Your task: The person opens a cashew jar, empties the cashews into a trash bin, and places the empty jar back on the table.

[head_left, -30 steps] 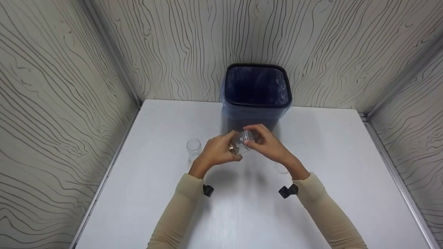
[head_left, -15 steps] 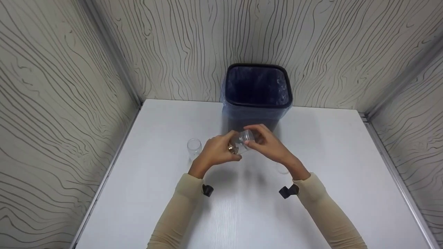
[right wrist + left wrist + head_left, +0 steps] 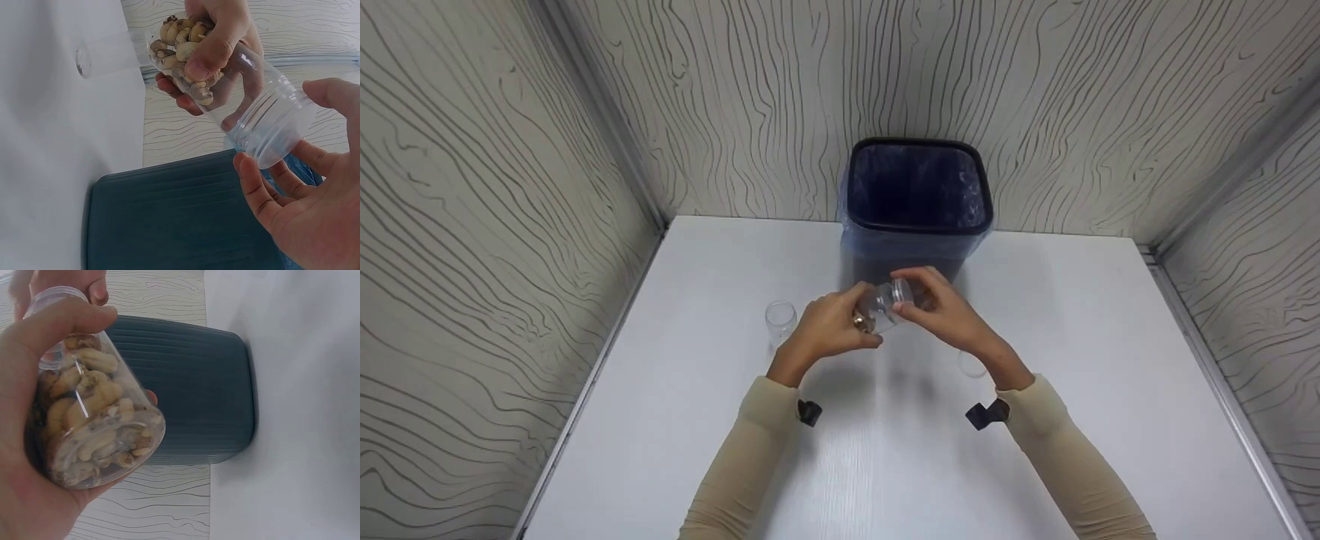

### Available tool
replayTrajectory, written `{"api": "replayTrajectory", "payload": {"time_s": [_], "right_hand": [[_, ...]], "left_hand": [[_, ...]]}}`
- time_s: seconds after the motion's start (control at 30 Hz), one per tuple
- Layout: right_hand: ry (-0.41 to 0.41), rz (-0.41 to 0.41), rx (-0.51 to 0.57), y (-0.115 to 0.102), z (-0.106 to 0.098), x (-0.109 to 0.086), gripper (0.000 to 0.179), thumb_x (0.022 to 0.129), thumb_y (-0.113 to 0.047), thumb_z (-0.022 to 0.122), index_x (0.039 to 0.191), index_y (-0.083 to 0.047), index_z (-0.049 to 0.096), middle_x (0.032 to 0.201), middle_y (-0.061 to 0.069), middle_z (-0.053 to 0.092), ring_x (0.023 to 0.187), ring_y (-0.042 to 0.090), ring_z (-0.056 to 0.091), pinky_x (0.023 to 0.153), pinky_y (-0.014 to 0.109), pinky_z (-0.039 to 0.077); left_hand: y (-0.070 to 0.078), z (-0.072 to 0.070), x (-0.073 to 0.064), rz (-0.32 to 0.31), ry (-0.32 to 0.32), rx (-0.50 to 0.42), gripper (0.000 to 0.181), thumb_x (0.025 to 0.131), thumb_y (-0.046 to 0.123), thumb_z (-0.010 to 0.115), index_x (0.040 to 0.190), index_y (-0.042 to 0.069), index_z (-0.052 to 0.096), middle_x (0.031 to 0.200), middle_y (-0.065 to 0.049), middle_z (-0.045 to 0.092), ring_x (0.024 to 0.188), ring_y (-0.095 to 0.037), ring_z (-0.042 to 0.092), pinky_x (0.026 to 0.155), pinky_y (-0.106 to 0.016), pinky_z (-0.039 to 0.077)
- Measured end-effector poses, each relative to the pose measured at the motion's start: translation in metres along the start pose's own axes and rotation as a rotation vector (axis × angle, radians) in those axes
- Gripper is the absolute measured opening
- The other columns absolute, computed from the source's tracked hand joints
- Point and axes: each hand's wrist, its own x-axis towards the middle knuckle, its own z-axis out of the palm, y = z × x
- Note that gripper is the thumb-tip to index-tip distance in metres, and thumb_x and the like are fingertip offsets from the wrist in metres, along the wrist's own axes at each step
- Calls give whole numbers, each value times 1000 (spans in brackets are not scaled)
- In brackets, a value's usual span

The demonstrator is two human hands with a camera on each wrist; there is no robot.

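A clear plastic jar (image 3: 90, 394), tilted, holds tan, curved, nut-like pieces (image 3: 183, 42) gathered toward its base. My left hand (image 3: 834, 322) grips the jar's body, thumb across one side in the left wrist view. At the other end, the fingers and thumb of my right hand (image 3: 941, 307) pinch the clear lid (image 3: 284, 140) around its edge at the threaded neck. Both hands are above the table, in front of the bin. Beside my left hand stands a clear empty-looking cylinder (image 3: 781, 315).
A dark blue-green bin (image 3: 907, 259) with a bag liner and black rim stands at the table's back edge against the patterned wall (image 3: 765, 97). A clear round rim (image 3: 973, 365) shows on the white table (image 3: 660, 390), partly behind my right wrist.
My right hand has shifted slightly right and up with the lid, and my left hand a touch left with the jar. The bin and the cylinder have stayed put.
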Motion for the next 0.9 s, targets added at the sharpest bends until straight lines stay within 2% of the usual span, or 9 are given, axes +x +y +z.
{"api": "replayTrajectory", "payload": {"time_s": [0.37, 0.7, 0.9], "right_hand": [[18, -3, 9, 2, -1, 0, 55, 99, -26, 77, 148, -10, 58, 142, 13, 54, 115, 36, 59, 93, 28, 50], [37, -6, 28, 4, -3, -1, 58, 98, -23, 79, 149, -10, 56, 145, 12, 54, 118, 28, 64, 99, 38, 54], [27, -1, 74, 4, -5, -2, 58, 99, -17, 76, 151, -8, 52, 148, 15, 49, 118, 31, 64, 97, 33, 55]], "left_hand": [[0, -3, 1, -14, -6, -8, 69, 79, 41, 86, 140, 22, 61, 96, 0, 76, 76, -16, 66, 66, -37, 53], [1, -4, 1, -20, -2, -3, 68, 79, 43, 87, 139, 23, 61, 99, -1, 76, 79, -17, 68, 68, -39, 54], [1, -5, 1, -18, -2, -3, 68, 79, 40, 87, 139, 23, 61, 99, 0, 76, 80, -17, 67, 69, -39, 55]]}}
